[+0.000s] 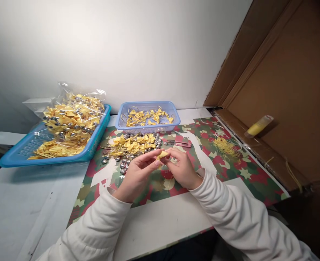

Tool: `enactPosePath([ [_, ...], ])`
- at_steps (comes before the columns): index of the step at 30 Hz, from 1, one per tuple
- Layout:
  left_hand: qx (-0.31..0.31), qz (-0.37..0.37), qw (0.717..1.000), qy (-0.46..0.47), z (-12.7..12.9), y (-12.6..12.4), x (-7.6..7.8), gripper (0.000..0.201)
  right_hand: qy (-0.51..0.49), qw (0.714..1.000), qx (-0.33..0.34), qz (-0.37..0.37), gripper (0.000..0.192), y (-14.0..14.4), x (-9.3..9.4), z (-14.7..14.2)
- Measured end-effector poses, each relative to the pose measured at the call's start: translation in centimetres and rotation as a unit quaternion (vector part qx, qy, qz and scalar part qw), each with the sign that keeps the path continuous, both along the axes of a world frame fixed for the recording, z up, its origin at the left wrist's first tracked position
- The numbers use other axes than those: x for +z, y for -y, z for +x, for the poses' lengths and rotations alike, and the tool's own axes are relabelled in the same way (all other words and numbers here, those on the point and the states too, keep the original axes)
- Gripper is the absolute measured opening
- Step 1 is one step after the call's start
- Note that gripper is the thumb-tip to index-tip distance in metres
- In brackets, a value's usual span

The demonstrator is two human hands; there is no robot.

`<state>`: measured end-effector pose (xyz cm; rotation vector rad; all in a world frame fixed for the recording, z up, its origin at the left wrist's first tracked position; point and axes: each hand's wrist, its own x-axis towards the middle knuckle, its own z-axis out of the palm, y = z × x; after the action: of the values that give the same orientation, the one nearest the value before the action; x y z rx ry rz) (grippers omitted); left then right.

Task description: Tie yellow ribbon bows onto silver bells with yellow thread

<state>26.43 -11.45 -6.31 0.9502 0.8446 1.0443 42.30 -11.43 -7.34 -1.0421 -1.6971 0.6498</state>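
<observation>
Between the fingertips of both hands is a yellow ribbon bow (162,154), held just above the camouflage-patterned mat (160,192). My left hand (140,170) is closed in a pinch on its left side. From the right, the fingers of my right hand (183,168) pinch it too, partly covering it. Beyond my left hand lies a pile of yellow bows (138,143) with gold cords. Silver bells (124,165) are scattered around that pile. Small thread snips (178,143) with a pinkish handle rest behind my right hand.
A blue basket (148,127) with corded bows stands at the back. At left, a larger blue basket (6,159) carries a clear bag (75,116) of bows with bells. Yellow thread scraps (226,146) lie at right, near a cardboard wall (282,90) with a yellow tube (259,126).
</observation>
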Motion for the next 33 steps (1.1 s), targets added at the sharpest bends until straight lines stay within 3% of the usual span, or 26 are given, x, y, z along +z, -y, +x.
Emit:
enactPosePath([
  [4, 0.014, 0.011, 0.999, -0.038, 0.3, 0.0, 0.0, 0.035, -0.001, 1.000, -0.001, 0.003, 0.012, 0.0, -0.4, -0.2],
  [6, 0.025, 0.005, 0.998, -0.050, 0.3, -0.1, 0.0, 0.039, -0.002, 0.999, -0.032, -0.004, 0.010, 0.0, -0.3, -0.3],
  [10, 0.034, 0.012, 0.995, -0.088, 0.2, -0.3, 0.1, 0.044, -0.009, 0.992, -0.103, 0.073, 0.011, 0.1, 0.2, -0.1],
  [13, 0.019, 0.042, 0.992, -0.115, 0.1, -0.4, 0.1, 0.038, 0.060, 0.990, -0.068, 0.107, 0.013, 0.1, 0.5, 0.2],
  [18, -0.025, 0.067, 0.993, -0.096, 0.1, -0.6, -0.1, 0.032, 0.134, 0.987, -0.026, 0.085, 0.013, 0.0, 0.1, 0.3],
  [22, -0.053, 0.094, 0.988, -0.108, 0.0, -0.7, 0.5, 0.028, 0.031, 0.994, 0.019, 0.108, 0.016, 0.1, 0.3, 0.3],
  [26, -0.065, 0.143, 0.980, -0.125, -0.2, -0.6, 1.3, 0.022, -0.094, 0.991, 0.060, 0.077, 0.014, 0.1, 0.5, 0.1],
  [31, -0.078, 0.115, 0.984, -0.110, -0.4, -0.6, 1.3, 0.028, -0.106, 0.991, 0.083, 0.024, 0.010, -0.2, 0.2, 0.3],
  [33, -0.068, 0.102, 0.986, -0.109, -0.4, -0.6, 1.2, 0.032, -0.110, 0.989, 0.097, -0.016, 0.036, -0.4, 0.1, 0.5],
])
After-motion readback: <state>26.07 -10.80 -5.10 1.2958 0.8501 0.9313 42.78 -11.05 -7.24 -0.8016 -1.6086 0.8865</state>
